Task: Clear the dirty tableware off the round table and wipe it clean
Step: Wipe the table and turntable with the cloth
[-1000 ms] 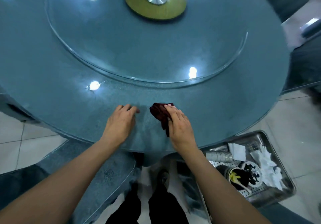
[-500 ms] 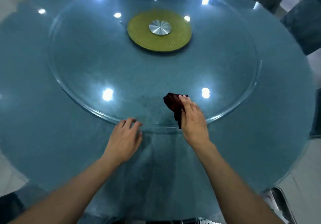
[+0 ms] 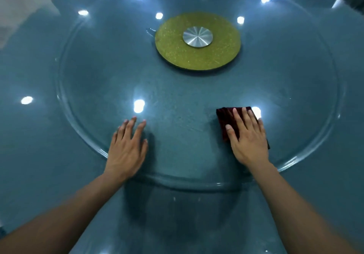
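Fingers of the right hand (image 3: 248, 139) are lying straight and flat on a dark red folded cloth (image 3: 226, 117), pressing it onto the clear round glass turntable (image 3: 94, 88) near its front right edge. The left hand (image 3: 127, 149) is resting palm down on the same glass, fingers spread and holding nothing (its wrist is crossing the turntable's rim). Both are sitting on the round teal table (image 3: 29, 155), well in front of the yellow-green disc (image 3: 171, 56) with its silver metal hub (image 3: 197, 37) at the centre.
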The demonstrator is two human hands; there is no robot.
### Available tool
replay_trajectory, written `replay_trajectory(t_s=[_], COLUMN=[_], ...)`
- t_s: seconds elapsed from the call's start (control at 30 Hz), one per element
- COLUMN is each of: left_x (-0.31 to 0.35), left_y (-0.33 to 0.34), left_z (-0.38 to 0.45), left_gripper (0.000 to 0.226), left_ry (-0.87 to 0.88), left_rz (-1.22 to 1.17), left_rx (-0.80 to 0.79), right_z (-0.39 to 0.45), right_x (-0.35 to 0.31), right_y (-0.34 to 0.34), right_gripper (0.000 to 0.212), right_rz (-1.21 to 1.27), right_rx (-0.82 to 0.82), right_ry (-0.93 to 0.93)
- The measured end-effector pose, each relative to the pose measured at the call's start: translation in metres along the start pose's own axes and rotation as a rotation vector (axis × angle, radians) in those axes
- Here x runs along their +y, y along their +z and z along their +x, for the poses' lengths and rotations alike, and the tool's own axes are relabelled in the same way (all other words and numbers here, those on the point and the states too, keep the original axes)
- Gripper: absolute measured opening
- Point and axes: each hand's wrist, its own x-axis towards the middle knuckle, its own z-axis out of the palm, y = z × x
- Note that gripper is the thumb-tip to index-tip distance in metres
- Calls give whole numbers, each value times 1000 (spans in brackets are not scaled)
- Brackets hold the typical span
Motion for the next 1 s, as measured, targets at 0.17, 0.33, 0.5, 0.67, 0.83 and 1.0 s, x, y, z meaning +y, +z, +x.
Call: replay_trajectory(t_s=[0.17, 0.33, 0.5, 0.67, 0.83, 1.0], left_x=[-49, -44, -59, -118, -120, -119], left_y=[5, 21, 15, 5, 20, 23], left_z=[11, 5, 14, 45, 49, 50], left_gripper=[64, 59, 44, 45, 52, 51], left_ry=[-134, -137, -113, -151, -201, -243], left_rz=[-39, -118, -249, -157, -148, -225], left_rx=[57, 140, 285, 319, 292, 324], right_z=[16, 16, -19, 122, 244, 192], right_x=[-9, -92, -216, -189, -166, -245], right_y=[11, 16, 45, 56, 46, 51], right_gripper=[68, 68, 61, 65, 61, 62], right_rz=[-32, -24, 43, -78, -146, 13], right_rx=[52, 35, -141, -28, -26, -102], right_ry=[152, -61, -673, -431, -53, -485])
